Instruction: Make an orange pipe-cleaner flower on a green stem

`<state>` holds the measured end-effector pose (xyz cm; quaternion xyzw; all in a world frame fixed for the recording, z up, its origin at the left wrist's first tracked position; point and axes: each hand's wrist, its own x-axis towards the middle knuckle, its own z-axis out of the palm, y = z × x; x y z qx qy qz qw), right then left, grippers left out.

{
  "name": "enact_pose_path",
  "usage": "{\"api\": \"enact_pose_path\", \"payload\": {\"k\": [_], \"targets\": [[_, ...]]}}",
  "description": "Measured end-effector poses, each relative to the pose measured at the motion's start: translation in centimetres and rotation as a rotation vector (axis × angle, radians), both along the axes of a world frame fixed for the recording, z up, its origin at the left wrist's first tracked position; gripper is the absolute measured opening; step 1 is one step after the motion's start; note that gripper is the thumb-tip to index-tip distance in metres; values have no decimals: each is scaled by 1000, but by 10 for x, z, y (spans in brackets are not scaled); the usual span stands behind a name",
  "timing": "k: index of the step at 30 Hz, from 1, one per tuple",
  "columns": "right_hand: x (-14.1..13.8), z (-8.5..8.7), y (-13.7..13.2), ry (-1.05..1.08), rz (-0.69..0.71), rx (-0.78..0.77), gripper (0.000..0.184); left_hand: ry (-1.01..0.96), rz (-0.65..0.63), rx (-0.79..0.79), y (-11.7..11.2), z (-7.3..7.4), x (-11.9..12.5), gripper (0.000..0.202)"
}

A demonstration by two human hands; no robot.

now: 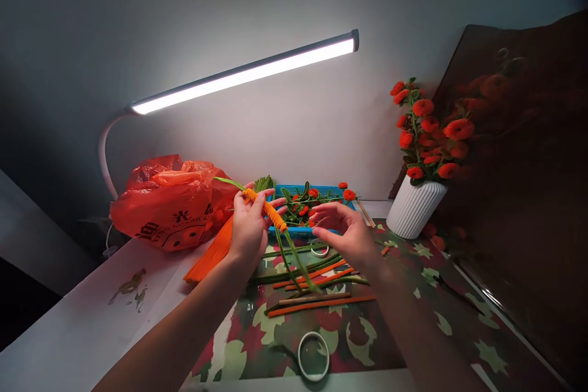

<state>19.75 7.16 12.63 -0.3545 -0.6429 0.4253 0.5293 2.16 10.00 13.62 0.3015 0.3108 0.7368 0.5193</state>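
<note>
My left hand [250, 217] is closed on a coil of orange pipe cleaner [272, 213] wound round green pipe cleaner stems [294, 254]. One green end sticks out past the fingers at upper left, and two more hang down toward the table. To its right, my right hand [342, 229] is apart from the coil, fingers curved and spread, with nothing visible between them. Loose green and orange pipe cleaners [321, 303] lie on the patterned mat below, beside a thin brown stick [315, 297].
A blue basket [301, 233] of small red flowers stands behind the hands. Left are a red plastic bag [169, 208] and an orange pipe cleaner bundle [211, 254]. A white vase [416, 208] with red flowers stands right. Tape rolls [313, 376] and dark scissors [463, 297] lie on the mat.
</note>
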Motion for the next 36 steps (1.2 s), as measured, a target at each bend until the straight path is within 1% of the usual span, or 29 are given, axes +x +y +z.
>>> {"api": "enact_pose_path", "payload": {"k": [2, 4, 6, 9, 11, 13, 16, 18, 20, 22, 24, 25, 27, 28, 30, 33, 36], "targets": [[-7, -1, -4, -159, -7, 119, 34, -37, -19, -46, 1, -2, 1, 23], [-11, -2, -9, -233, 58, 207, 36, -56, -29, -74, 1, -5, 3, 23], [-14, -2, -13, -225, 96, 256, 27, -42, -28, -82, 1, -8, 5, 23], [-17, -4, -15, -167, 51, 326, 13, 45, -30, -62, -1, -13, 9, 26], [-19, -6, -14, -122, -3, 365, 11, 144, -49, -40, -2, -16, 11, 33], [-20, -6, -12, -52, -95, 379, 10, 271, -92, -18, -3, -19, 12, 41], [-19, -2, -9, 22, -297, 381, 11, 485, -195, 11, -4, -25, 14, 43], [-17, 1, -8, 7, -420, 400, 12, 637, -255, 43, -5, -28, 14, 41], [-15, 2, -7, -67, -520, 474, 15, 818, -275, 99, -8, -30, 15, 39], [-12, 2, -6, -215, -593, 613, 20, 1027, -241, 206, -13, -29, 16, 33], [-10, 0, -5, -428, -613, 771, 27, 1227, -205, 342, -17, -26, 16, 25], [-8, -1, -4, -537, -608, 826, 31, 1305, -196, 401, -19, -23, 15, 23], [-5, -3, -2, -728, -590, 851, 37, 1394, -188, 475, -20, -19, 14, 22], [-4, -4, -1, -792, -588, 828, 39, 1405, -176, 489, -20, -17, 12, 22], [0, -5, 3, -851, -581, 760, 40, 1367, -120, 474, -17, -17, 10, 22], [5, -5, 8, -799, -535, 684, 39, 1237, -26, 396, -13, -19, 7, 28], [7, -5, 10, -718, -468, 634, 39, 1136, 8, 351, -12, -20, 7, 29]]}}
